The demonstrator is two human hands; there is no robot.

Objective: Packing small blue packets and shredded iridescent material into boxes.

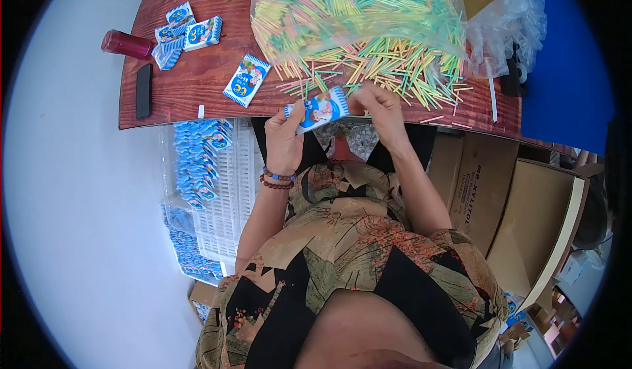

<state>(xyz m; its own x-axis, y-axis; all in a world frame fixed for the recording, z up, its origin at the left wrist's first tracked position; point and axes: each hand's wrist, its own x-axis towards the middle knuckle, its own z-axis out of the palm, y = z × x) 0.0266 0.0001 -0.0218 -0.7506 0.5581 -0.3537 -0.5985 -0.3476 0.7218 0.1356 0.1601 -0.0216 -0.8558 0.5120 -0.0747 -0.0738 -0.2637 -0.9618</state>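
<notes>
Just over the table's near edge, my left hand (285, 134) pinches a blue-and-white packet (324, 111) by its left end, the printed face turned up. My right hand (382, 109) is closed at the packet's right end, with fingertips bunched together; what they hold, if anything, is hidden. Beyond both hands, thin pastel sticks (401, 66) in yellow, green and pink lie loose on the table, spilling from a large clear plastic bag (355, 13) full of them. A similar packet (247, 80) lies flat to the left of my hands.
Several more packets (203, 33) are heaped at the table's left, by a dark red cup (126, 44) and a black phone-like slab (143, 91). Below left, blue packets (193, 161) hang beside a white basket (227, 198). Cardboard boxes (484, 191) stand at right.
</notes>
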